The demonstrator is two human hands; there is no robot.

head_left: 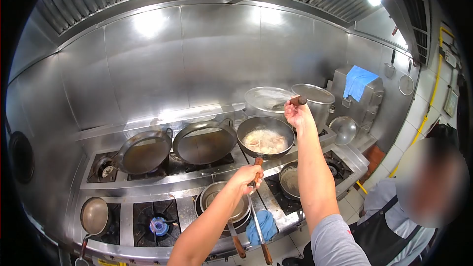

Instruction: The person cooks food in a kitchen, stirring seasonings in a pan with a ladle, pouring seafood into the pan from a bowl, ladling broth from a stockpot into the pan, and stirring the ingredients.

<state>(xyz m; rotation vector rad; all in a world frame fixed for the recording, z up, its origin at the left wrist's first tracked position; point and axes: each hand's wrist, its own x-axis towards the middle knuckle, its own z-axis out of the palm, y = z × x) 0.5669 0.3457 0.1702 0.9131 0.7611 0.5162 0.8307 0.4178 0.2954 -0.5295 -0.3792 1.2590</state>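
Note:
My left hand [248, 178] is closed round a wooden handle [258, 161], just in front of a dark deep pan [243, 127]. Pale food [266, 141] in cloudy liquid fills the bottom of that pan. My right hand [297, 114], raised over the pan's right side, grips the wooden handle [298, 100] of a utensil whose metal end lies near the large pot [268, 99] behind. Below my left forearm and hand are stacked pans [213, 192] on the front of the stove.
Two large woks [147, 153] stand on the back left. A blue flame [158, 226] burns at the front left burner, near a small pan [95, 216]. Pan handles and a blue cloth [262, 227] lie at the front edge. Another person [394, 216] stands at the right.

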